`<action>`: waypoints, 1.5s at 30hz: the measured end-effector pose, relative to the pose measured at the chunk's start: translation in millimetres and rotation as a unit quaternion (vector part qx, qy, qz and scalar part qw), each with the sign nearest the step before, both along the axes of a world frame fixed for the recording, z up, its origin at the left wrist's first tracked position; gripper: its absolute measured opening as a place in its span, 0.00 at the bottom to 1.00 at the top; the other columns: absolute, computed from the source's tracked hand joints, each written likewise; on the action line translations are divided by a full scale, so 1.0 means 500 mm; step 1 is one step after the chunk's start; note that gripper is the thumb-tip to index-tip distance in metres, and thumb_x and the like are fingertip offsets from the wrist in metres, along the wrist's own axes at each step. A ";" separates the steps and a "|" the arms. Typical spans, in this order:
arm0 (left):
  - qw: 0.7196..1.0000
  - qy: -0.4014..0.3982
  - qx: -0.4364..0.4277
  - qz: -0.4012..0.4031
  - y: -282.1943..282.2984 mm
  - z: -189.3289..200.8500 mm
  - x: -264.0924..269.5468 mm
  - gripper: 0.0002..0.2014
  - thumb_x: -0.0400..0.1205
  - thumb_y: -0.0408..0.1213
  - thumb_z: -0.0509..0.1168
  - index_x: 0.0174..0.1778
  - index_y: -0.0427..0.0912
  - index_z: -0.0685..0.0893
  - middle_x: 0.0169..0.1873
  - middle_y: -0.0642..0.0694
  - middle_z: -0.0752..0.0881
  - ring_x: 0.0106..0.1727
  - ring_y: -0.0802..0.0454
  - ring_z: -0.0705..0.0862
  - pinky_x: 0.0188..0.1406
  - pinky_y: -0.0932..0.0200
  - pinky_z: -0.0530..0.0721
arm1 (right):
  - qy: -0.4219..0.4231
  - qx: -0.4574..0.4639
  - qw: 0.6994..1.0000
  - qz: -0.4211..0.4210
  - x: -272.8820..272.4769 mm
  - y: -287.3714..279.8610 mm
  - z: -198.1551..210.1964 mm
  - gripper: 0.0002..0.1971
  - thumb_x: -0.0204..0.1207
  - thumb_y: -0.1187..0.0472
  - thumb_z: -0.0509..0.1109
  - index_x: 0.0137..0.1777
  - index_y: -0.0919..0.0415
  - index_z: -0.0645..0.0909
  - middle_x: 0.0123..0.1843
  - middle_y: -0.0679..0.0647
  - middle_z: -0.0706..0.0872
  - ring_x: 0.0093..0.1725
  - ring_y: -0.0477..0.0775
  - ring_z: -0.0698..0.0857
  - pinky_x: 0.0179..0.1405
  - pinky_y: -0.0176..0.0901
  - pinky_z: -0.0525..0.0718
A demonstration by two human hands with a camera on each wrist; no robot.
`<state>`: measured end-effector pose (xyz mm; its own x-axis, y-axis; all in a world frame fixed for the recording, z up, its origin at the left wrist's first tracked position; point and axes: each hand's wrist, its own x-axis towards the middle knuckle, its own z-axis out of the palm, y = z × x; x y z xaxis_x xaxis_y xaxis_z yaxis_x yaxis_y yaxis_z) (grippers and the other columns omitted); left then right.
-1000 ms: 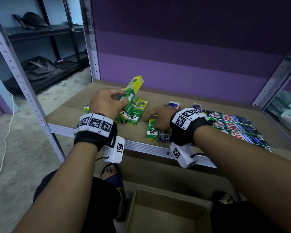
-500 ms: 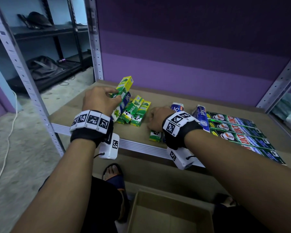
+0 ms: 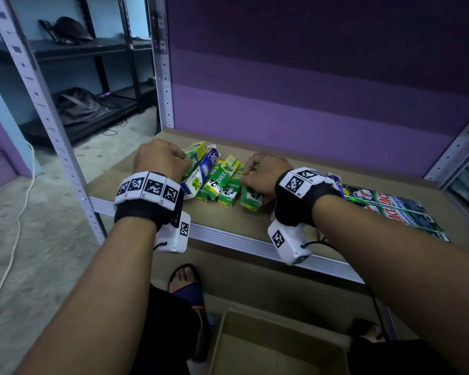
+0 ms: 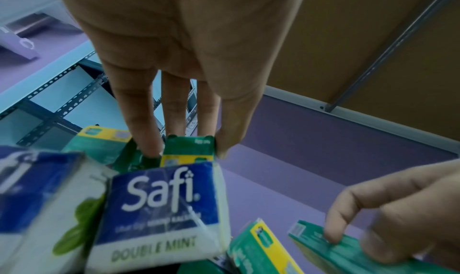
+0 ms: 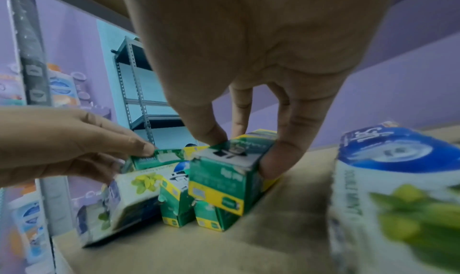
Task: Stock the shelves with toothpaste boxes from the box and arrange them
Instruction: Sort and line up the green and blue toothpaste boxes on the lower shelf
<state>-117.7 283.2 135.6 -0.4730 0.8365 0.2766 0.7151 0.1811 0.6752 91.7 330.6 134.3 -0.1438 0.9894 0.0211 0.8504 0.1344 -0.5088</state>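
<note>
On the brown shelf board [image 3: 255,226] several green and yellow Darlie toothpaste boxes [image 3: 222,182] lie in a loose cluster. My left hand [image 3: 184,158] pinches one green box [image 4: 189,146] by its end, tilted up at the cluster's left. A blue and white Safi box [image 3: 201,171] leans against that box. My right hand [image 3: 245,171] grips another green box [image 5: 224,172] between thumb and fingers at the cluster's right edge. A second Safi box [image 5: 398,189] stands just right of it, mostly hidden by my wrist in the head view.
Long dark green boxes [image 3: 390,209] lie in a row at the shelf's right. An open cardboard box [image 3: 276,347] sits on the floor below the shelf edge. Metal uprights [image 3: 160,63] frame the bay; a purple wall backs it.
My left hand has lowered its green box toward the cluster, and a Safi box now leans beside it. My right hand has brought a green box left against the cluster.
</note>
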 end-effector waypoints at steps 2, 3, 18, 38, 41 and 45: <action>1.000 0.009 -0.003 -0.001 0.000 -0.001 -0.004 0.06 0.74 0.46 0.74 0.43 0.51 0.93 0.42 0.47 0.92 0.44 0.45 0.86 0.46 0.61 0.82 | 0.048 -0.022 0.999 -0.002 -0.016 0.005 0.005 0.12 0.64 0.49 0.74 0.46 0.50 0.85 0.38 0.43 0.88 0.40 0.51 0.90 0.39 0.48 0.91; 1.000 0.015 -0.003 -0.001 -0.001 -0.001 -0.007 0.06 0.75 0.46 0.73 0.42 0.52 0.93 0.40 0.48 0.92 0.43 0.46 0.86 0.45 0.61 0.82 | 0.071 -0.035 0.997 0.000 -0.024 0.009 0.007 0.13 0.62 0.49 0.73 0.46 0.51 0.84 0.37 0.45 0.89 0.39 0.53 0.91 0.40 0.51 0.92; 0.999 -0.036 -0.033 0.019 0.008 -0.024 -0.036 0.09 0.76 0.54 0.69 0.38 0.55 0.89 0.46 0.52 0.90 0.58 0.41 0.83 0.61 0.43 0.83 | 0.179 -0.085 0.980 0.028 -0.165 0.081 0.027 0.06 0.68 0.58 0.74 0.45 0.53 0.83 0.30 0.51 0.86 0.18 0.58 0.86 0.22 0.46 0.87; 0.997 -0.002 0.060 -0.053 0.010 -0.011 0.003 0.05 0.76 0.48 0.70 0.40 0.55 0.91 0.41 0.54 0.90 0.44 0.50 0.86 0.48 0.54 0.86 | 0.110 -0.061 0.991 0.039 -0.121 0.097 0.043 0.13 0.73 0.66 0.71 0.57 0.58 0.87 0.36 0.52 0.88 0.33 0.54 0.90 0.32 0.44 0.90; 0.995 0.009 0.073 -0.066 0.012 -0.006 0.023 0.04 0.76 0.47 0.70 0.40 0.55 0.90 0.41 0.56 0.90 0.43 0.53 0.86 0.46 0.56 0.85 | 0.117 -0.067 0.990 0.029 -0.084 0.084 0.058 0.10 0.74 0.64 0.68 0.52 0.59 0.88 0.39 0.59 0.91 0.31 0.59 0.92 0.35 0.49 0.92; 0.991 0.030 0.071 -0.113 0.019 -0.002 0.055 0.06 0.77 0.47 0.70 0.44 0.53 0.91 0.43 0.53 0.90 0.45 0.51 0.87 0.50 0.52 0.86 | 0.094 -0.067 0.993 0.027 -0.026 0.058 0.076 0.13 0.78 0.60 0.66 0.57 0.65 0.87 0.45 0.61 0.91 0.44 0.66 0.93 0.51 0.62 0.91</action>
<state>-90.5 292.7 134.7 -0.2562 0.8697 0.4220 0.7666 -0.0831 0.6367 78.9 359.5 172.3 -0.2022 0.9761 -0.0792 0.7318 0.0969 -0.6746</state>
